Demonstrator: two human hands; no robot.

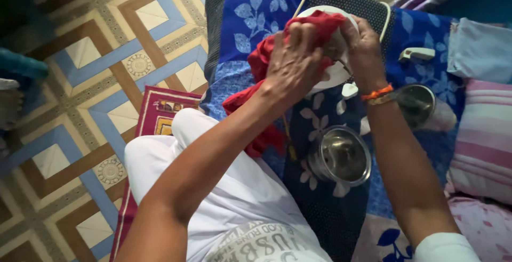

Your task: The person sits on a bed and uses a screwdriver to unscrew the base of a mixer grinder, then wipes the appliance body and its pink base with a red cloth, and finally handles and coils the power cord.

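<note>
The left hand [293, 59] is pressing a red cloth [266, 65] onto the near-left face of a white pot [333, 73], fingers closed on the cloth. The right hand [362, 43] is gripping the pot's right rim, steadying it. The pot is lying tilted at the far end of the blue mat [250, 6], between both hands. Two steel cups [341, 155] are sitting nearer, to the right.

Beside the glossy, polished steel pot [340, 155], a soft matt red cloth [266, 59] covers a smooth white plastic-looking appliance [333, 73], all upon a printed blue cotton-like bedsheet [250, 11].
</note>
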